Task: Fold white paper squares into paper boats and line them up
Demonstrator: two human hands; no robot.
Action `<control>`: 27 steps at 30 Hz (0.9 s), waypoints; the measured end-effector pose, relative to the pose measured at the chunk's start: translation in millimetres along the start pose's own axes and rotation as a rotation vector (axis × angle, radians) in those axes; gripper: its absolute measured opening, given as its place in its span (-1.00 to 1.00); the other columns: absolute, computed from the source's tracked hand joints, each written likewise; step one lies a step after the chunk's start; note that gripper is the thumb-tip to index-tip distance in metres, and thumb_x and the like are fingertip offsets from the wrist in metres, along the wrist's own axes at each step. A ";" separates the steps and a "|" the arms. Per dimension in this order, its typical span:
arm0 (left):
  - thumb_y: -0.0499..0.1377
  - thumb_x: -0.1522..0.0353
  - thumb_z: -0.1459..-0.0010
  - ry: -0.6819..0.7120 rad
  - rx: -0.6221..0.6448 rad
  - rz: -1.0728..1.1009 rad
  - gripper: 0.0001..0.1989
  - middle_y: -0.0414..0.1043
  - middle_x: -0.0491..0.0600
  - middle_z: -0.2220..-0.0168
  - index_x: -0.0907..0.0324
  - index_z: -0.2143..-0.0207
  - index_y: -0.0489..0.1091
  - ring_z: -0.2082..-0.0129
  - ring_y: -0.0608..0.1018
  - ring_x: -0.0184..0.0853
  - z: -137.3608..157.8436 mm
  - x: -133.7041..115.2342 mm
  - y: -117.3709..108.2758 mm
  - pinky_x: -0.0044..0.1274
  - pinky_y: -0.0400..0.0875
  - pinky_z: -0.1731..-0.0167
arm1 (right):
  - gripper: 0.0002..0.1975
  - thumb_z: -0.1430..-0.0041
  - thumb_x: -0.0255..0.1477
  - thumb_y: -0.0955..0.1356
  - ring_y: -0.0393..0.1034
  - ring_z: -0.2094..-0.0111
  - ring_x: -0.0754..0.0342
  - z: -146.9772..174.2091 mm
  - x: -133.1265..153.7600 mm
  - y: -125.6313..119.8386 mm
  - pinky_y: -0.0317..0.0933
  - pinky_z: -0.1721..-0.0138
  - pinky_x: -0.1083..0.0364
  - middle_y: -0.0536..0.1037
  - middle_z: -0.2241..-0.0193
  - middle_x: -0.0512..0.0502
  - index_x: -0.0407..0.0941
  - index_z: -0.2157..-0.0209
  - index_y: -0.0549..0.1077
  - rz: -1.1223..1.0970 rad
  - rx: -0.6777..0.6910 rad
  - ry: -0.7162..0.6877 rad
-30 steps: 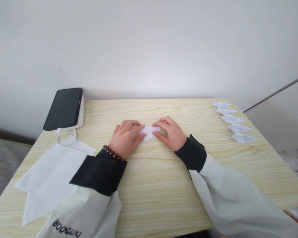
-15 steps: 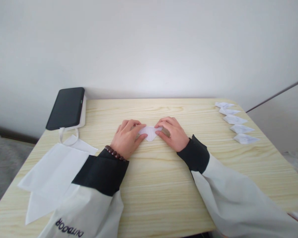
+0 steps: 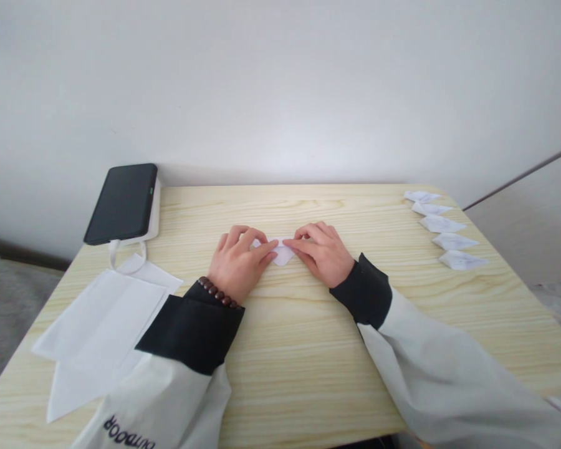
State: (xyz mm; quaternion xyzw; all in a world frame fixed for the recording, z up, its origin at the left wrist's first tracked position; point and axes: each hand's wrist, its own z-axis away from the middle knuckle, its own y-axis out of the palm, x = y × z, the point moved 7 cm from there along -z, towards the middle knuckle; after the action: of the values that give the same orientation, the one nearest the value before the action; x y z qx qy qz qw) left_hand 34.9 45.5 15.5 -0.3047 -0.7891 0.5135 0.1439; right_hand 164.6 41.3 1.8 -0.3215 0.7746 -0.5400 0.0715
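Observation:
A small piece of folded white paper (image 3: 283, 255) lies on the wooden table in front of me, between my two hands. My left hand (image 3: 240, 259) pinches its left side, thumb and index finger pressed together near the top edge. From the other side my right hand (image 3: 320, 252) grips it the same way, fingertips close to the left ones. The fingers cover much of the paper's upper part, so its exact fold is hard to make out.
Several folded paper shapes (image 3: 455, 241) stand in a column on the table's right. White paper sheets (image 3: 107, 318) lie overlapping at the left. Behind them a dark-screened device (image 3: 121, 202) on a white block has a white cable (image 3: 113, 255). A wall closes off the back.
My fingertips have moved inward along the paper, closer together. Its upper edge now looks folded or pressed under them, and less of the paper shows.

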 end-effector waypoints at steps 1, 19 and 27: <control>0.12 0.31 -0.14 0.001 -0.009 -0.023 -0.82 0.48 -0.04 0.26 0.01 0.22 0.49 0.18 0.39 -0.17 0.5 -1.5 -0.9 -0.38 0.30 0.28 | -0.75 -0.24 -0.44 0.22 0.20 0.20 0.00 0.5 2.1 0.0 0.03 0.24 0.01 0.47 0.25 -0.09 -0.01 0.16 0.48 0.043 0.004 -0.006; 0.09 0.37 -0.16 -0.089 -0.022 -0.217 -0.81 0.47 -0.07 0.36 0.03 0.21 0.47 0.30 0.46 -0.22 4.9 -14.8 -1.4 -0.43 0.22 0.40 | -0.79 -0.21 -0.54 0.23 0.19 0.26 0.00 13.4 7.5 -5.4 -0.05 0.25 0.02 0.46 0.33 -0.10 -0.08 0.23 0.47 0.287 -0.006 0.105; 0.07 0.38 -0.16 -0.121 0.068 -0.243 -0.74 0.44 -0.05 0.32 -0.07 0.15 0.44 0.29 0.45 -0.19 2.1 -18.3 -0.1 -0.41 0.21 0.41 | -0.73 -0.26 -0.48 0.19 0.17 0.19 -0.01 9.9 12.7 -4.9 -0.03 0.26 0.01 0.42 0.17 -0.08 0.02 0.10 0.43 0.275 0.013 0.091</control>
State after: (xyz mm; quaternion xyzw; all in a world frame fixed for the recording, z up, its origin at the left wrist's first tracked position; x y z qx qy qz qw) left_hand 47.9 32.4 16.3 -0.1704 -0.8094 0.5364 0.1674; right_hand 161.3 25.1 5.2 -0.1873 0.8102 -0.5441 0.1116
